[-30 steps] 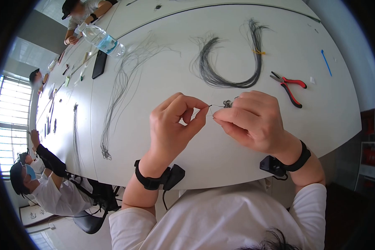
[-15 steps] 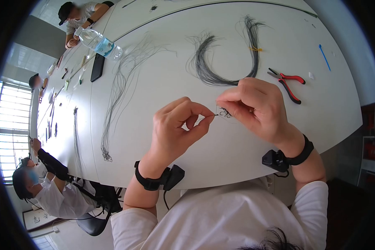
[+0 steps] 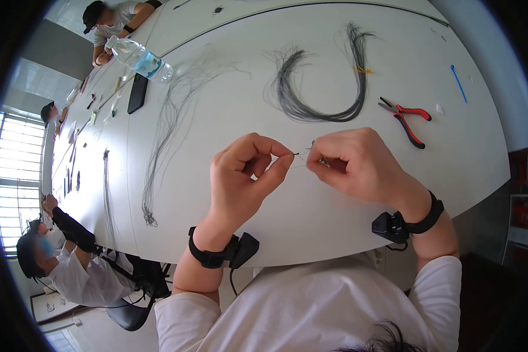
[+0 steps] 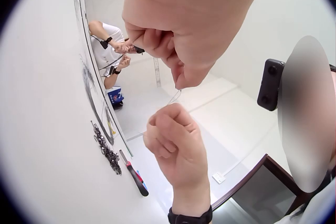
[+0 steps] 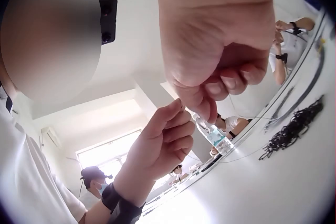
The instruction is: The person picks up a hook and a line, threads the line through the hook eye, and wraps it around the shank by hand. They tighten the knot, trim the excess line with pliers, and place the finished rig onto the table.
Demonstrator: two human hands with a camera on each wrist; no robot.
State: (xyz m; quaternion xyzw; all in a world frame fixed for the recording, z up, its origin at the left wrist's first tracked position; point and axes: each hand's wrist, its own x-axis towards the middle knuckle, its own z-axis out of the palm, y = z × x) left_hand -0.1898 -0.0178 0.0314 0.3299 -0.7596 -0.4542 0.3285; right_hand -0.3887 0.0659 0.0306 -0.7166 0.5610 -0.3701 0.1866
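Our left hand and right hand pinch a fine thread between them; we judge it light, limp, slippery, best held near its dark end.

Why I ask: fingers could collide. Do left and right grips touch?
Apart: the head view shows fine strands crossing the gap between left grip and right grip.
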